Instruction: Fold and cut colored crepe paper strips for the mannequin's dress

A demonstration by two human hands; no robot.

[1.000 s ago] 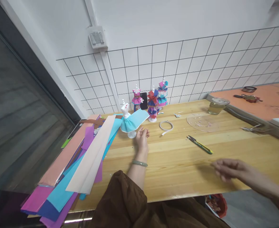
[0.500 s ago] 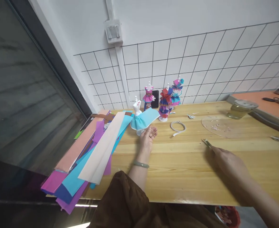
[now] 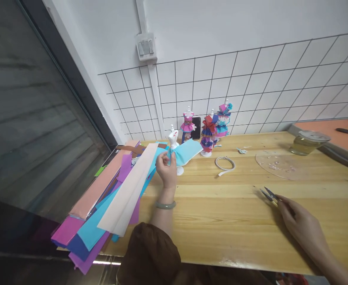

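- White mannequin (image 3: 173,137): small, upright on its round base (image 3: 180,171); landmark for all places below, sides as the wearer sees them.
- Blue paper skirt (image 3: 188,152): around the mannequin below its bodice. Wide flap sticks out to the mannequin's right, its long axis rising slightly toward the far end.
- Left hand (image 3: 166,168): at the mannequin's near left, by far the closer hand. Thumb and forefinger at the skirt, overlapping it in view; cannot tell whether they pinch the paper or only rest against it. From these fingers the mannequin stands just beyond, and the flap runs away rightward.
- Right hand (image 3: 301,221): well to the mannequin's right and nearer the wearer. Fingers closed around the snips (image 3: 270,196), blades parted, tips aimed away and leftward, roughly to the mannequin's side. Snips and skirt well apart, bare table (image 3: 215,229) between.
- White ribbon coil (image 3: 225,163): right of the mannequin, lying flat.
- Three dressed forms: pink (image 3: 188,124), red-and-blue (image 3: 208,134), multicoloured (image 3: 223,118); all behind and right of the mannequin.
- Paper strips (image 3: 129,190): overlapping heap, left of the mannequin and toward the wearer.
- Clear disc (image 3: 275,165) with small bits on it, lidded cup (image 3: 309,142) beyond: both far right of the mannequin.
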